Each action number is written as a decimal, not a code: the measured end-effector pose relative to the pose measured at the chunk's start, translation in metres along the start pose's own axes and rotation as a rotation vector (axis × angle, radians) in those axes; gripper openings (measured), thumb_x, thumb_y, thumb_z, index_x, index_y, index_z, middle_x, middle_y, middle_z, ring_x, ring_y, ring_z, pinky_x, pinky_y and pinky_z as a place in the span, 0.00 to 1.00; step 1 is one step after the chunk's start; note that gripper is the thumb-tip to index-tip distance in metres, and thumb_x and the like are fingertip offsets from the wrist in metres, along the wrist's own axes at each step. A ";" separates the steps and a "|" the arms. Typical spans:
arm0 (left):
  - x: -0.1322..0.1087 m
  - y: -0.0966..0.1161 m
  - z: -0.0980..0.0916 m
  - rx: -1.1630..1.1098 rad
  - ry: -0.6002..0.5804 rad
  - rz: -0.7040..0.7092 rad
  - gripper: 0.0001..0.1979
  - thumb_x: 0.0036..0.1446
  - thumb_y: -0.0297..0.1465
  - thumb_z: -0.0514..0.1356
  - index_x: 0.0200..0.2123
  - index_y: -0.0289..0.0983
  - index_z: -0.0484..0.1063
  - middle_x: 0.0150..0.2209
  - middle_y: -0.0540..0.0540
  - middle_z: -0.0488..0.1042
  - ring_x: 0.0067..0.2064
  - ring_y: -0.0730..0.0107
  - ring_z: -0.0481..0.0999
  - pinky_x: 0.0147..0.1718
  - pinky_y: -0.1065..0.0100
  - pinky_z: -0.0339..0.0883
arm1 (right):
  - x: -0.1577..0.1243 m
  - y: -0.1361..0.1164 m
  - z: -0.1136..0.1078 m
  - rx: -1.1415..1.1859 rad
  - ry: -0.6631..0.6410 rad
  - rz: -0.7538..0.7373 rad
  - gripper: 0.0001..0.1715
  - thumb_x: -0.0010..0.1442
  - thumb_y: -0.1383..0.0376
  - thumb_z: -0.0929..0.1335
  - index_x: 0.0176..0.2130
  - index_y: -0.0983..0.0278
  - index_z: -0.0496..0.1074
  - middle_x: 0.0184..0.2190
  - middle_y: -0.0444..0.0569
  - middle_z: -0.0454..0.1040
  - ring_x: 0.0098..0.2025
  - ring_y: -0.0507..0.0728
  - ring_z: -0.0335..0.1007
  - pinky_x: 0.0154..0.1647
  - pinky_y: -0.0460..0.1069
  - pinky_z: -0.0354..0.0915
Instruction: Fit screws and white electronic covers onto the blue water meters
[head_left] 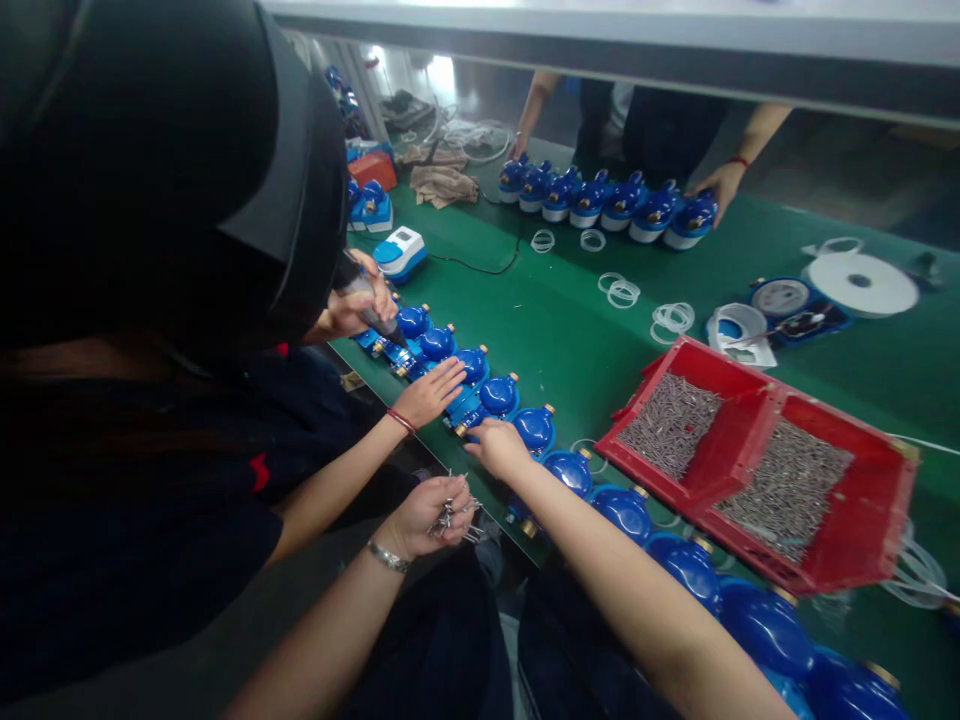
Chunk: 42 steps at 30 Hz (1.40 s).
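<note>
I log the left hand (pixel 424 518), half curled around a loose bunch of screws (pixel 452 516) just off the near edge of the table (pixel 555 340); if its grip slackened, I judge some would spill below. Right hand (pixel 501 450): bent down at the row of blue meter housings (pixel 534 428) along that edge; I cannot tell whether it pinches a screw. A co-worker's flat hand (pixel 433 392) lies just left, a power screwdriver (pixel 386 325) beyond; careless reaching leftward could cause a collision.
</note>
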<state>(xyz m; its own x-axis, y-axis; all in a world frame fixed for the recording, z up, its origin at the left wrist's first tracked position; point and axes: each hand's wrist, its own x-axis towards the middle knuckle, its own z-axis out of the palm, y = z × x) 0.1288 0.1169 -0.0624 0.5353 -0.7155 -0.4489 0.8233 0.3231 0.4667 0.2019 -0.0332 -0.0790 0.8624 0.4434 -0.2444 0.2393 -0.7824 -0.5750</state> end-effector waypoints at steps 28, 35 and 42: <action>-0.006 -0.023 -0.006 -0.071 0.026 -0.101 0.21 0.60 0.29 0.44 0.17 0.34 0.64 0.14 0.50 0.60 0.13 0.80 0.56 0.13 0.78 0.46 | -0.044 0.017 -0.016 0.981 0.052 0.257 0.16 0.48 0.70 0.61 0.41 0.65 0.62 0.17 0.37 0.62 0.21 0.49 0.65 0.32 0.51 0.69; -0.015 -0.023 -0.011 -0.116 0.082 -0.096 0.24 0.61 0.29 0.39 0.17 0.33 0.63 0.14 0.51 0.60 0.12 0.80 0.57 0.13 0.79 0.46 | -0.011 0.028 0.000 0.353 0.174 0.235 0.05 0.53 0.69 0.62 0.33 0.63 0.66 0.33 0.50 0.73 0.39 0.56 0.69 0.42 0.51 0.62; -0.019 -0.026 -0.013 -0.108 0.070 -0.075 0.25 0.61 0.31 0.37 0.17 0.34 0.62 0.14 0.52 0.59 0.12 0.82 0.56 0.12 0.80 0.46 | 0.015 0.027 0.015 -0.096 -0.008 0.097 0.06 0.49 0.72 0.64 0.27 0.66 0.72 0.33 0.56 0.75 0.41 0.62 0.69 0.43 0.51 0.59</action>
<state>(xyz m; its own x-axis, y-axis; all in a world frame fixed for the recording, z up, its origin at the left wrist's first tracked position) 0.0995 0.1300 -0.0755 0.4802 -0.6962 -0.5335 0.8750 0.3376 0.3470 0.2145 -0.0408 -0.1097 0.8800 0.3665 -0.3020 0.1965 -0.8600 -0.4710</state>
